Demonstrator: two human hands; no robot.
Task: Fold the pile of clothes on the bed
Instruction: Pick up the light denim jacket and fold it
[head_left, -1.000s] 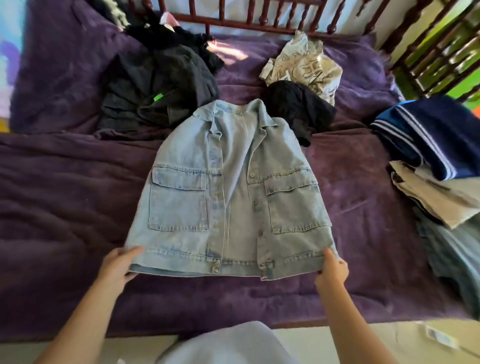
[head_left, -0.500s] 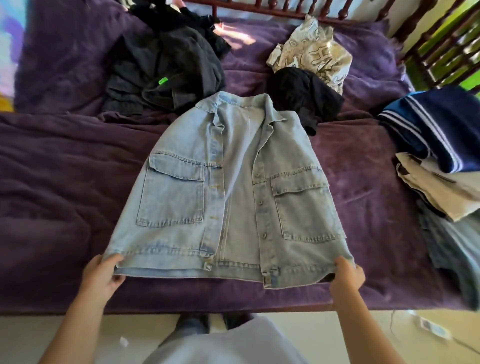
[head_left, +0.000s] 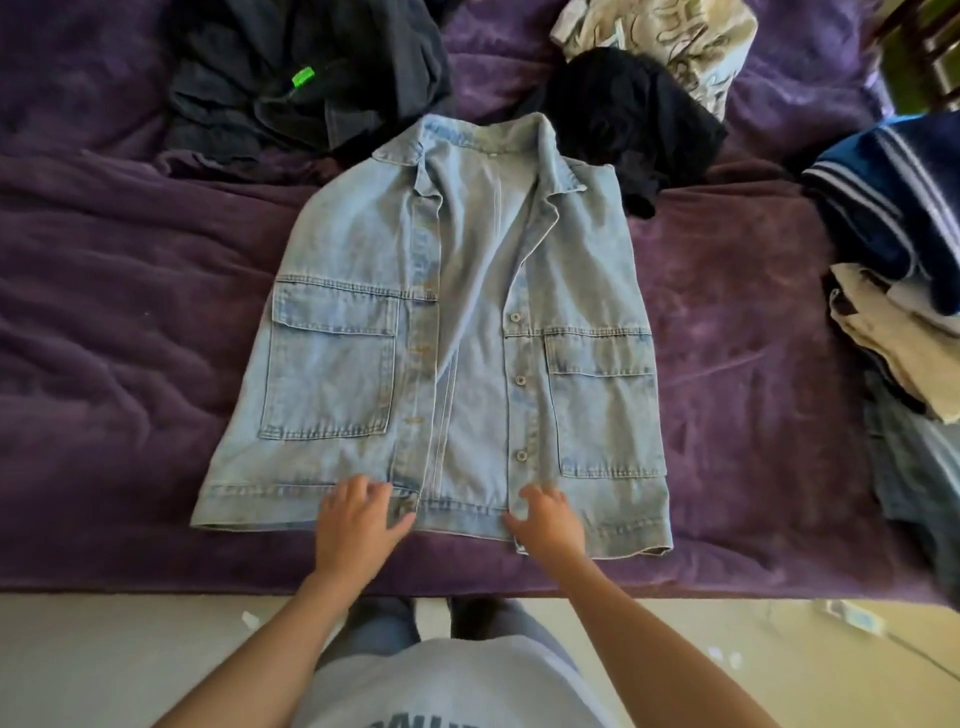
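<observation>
A light blue denim jacket (head_left: 441, 338) lies flat and face up on the purple bedspread (head_left: 119, 332), collar away from me, front panels parted, sleeves tucked out of sight. My left hand (head_left: 358, 519) rests on the bottom hem beside the left front placket, fingers spread. My right hand (head_left: 545, 519) rests on the hem at the buttoned right placket, fingers loosely bent on the cloth. Unfolded clothes lie beyond the collar: a dark grey heap (head_left: 306, 73), a black garment (head_left: 628, 119) and a cream patterned one (head_left: 670, 36).
A stack of folded clothes sits at the bed's right side, with a navy striped piece (head_left: 893, 192) on top, beige (head_left: 898, 332) below it and denim (head_left: 914, 467) underneath. The bed's near edge runs just beyond my legs, and pale floor (head_left: 104, 660) lies below it.
Both hands let go of the jacket's bottom corners and moved inward to the middle of the hem. The jacket now lies flat on the bed. The camera has tilted down.
</observation>
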